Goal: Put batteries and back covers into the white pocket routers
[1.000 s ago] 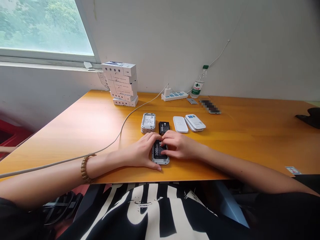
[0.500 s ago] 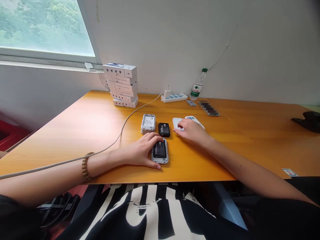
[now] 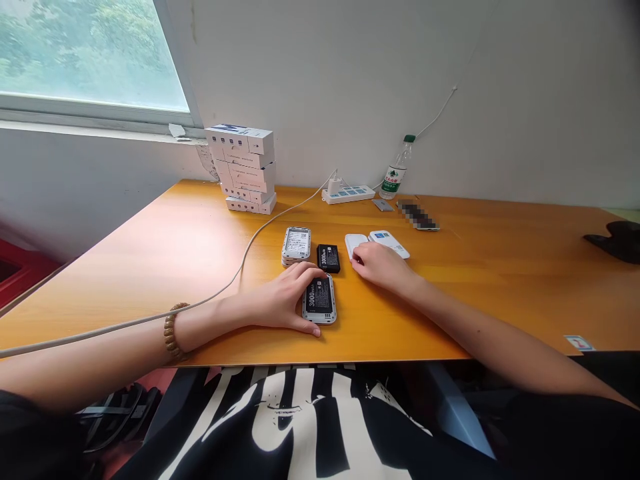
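My left hand [image 3: 291, 293] rests on the table, thumb and fingers around the left side of a small white electronic device [image 3: 327, 318]. A black 3000mAh battery [image 3: 319, 297] lies in its open back. My right hand [image 3: 383, 263] is closed at the near edge of a white cover [image 3: 355, 241], its fingertips partly hidden. Partly behind that hand lies a second white cover [image 3: 393, 244] with a blue label. Between the hands, a loose black battery [image 3: 329, 258] sits beside a small stack of white device bodies [image 3: 297, 245].
A stack of white boxes [image 3: 245, 170] stands at the back left. A grey cable [image 3: 235, 283] crosses the table over my left forearm to a power strip [image 3: 349, 194]. Behind are a water bottle [image 3: 395, 172], a small grey packet [image 3: 383, 205] and a phone [image 3: 420, 217].
My right hand has drawn slightly toward me, its fingers curling in at the white cover's near edge. My left hand stays around the device.
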A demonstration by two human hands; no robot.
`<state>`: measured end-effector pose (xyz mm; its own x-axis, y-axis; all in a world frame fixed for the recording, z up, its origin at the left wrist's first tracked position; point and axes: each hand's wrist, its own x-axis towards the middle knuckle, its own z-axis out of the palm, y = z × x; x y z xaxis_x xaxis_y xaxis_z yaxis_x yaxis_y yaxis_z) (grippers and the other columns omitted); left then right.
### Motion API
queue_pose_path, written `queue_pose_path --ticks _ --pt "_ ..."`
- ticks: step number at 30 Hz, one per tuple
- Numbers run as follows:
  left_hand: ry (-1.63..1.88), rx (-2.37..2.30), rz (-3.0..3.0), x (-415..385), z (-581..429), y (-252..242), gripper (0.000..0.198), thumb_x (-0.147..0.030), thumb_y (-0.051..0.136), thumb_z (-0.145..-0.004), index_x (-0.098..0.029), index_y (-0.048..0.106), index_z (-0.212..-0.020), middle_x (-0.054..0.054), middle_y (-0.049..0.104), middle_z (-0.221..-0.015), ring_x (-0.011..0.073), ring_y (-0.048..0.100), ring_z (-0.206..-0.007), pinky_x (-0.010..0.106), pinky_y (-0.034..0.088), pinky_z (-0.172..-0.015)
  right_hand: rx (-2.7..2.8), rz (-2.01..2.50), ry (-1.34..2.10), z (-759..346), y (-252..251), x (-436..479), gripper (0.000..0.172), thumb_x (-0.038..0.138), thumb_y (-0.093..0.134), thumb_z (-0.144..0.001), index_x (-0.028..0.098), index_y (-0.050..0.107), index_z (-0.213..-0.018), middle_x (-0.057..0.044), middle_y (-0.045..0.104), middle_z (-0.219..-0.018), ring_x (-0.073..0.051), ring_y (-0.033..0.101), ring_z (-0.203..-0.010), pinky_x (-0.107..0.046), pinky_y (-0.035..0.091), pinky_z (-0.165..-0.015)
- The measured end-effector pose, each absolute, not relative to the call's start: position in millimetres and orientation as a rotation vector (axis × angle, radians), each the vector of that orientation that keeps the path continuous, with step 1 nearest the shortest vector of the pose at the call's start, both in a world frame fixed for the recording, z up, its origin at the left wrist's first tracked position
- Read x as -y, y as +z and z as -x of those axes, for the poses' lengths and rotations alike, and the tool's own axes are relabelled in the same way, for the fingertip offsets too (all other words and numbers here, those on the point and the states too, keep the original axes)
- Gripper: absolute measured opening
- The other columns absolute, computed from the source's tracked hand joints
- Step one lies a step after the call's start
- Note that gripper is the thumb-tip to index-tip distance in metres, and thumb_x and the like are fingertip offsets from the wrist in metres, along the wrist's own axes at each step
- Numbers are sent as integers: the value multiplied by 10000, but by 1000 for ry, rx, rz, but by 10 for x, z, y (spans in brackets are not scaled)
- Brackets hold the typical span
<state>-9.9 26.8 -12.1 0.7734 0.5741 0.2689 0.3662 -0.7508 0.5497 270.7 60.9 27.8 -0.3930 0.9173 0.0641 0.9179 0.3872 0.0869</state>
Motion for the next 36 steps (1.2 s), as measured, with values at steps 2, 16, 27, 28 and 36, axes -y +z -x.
queue_pose_path --ticks 2,16,27,28,36 --pt "597 -697 -2488 -273 99 -124 988 -688 885 -695 -252 446 -1466 184 515 -1456 420 532 -1383 614 492 -1140 2574 1762 -175 -2709 258 -620 279 296 553 -1037 163 685 -830 -124 746 -981 -249 698 -896 -321 395 -673" --pt "593 -671 -2519 -300 110 -161 1006 -687 884 -702 -228 422 -1468 202 498 -1483 417 510 -1408 615 471 -1165 2508 1792 -160 -2647 250 -584 245 226 563 -1013 164 675 -804 -131 753 -949 -263 704 -893 -332 424 -687" --pt "607 -685 -2421 -283 102 -117 1116 -667 923 -653 -241 384 -1533 208 501 -1516 435 493 -1435 630 449 -1175 1599 1207 935 -2797 553 -472 336 488 812 -806 187 666 -778 -48 739 -726 -178 676 -577 -312 559 -560" --pt "610 -692 -2407 -279 102 -114 1141 -671 926 -645 -243 372 -1545 212 493 -1526 439 489 -1440 635 449 -1174 1558 1181 1162 -2789 548 -457 389 521 853 -761 180 666 -781 -57 752 -736 -186 703 -584 -318 588 -565" --pt "623 -702 -2397 -281 99 -148 1213 -665 940 -625 -248 313 -1577 229 448 -1554 456 452 -1474 655 431 -1191 1700 1230 2146 -2633 446 -284 426 470 918 -729 112 699 -806 -62 764 -709 -208 795 -666 -276 657 -634"
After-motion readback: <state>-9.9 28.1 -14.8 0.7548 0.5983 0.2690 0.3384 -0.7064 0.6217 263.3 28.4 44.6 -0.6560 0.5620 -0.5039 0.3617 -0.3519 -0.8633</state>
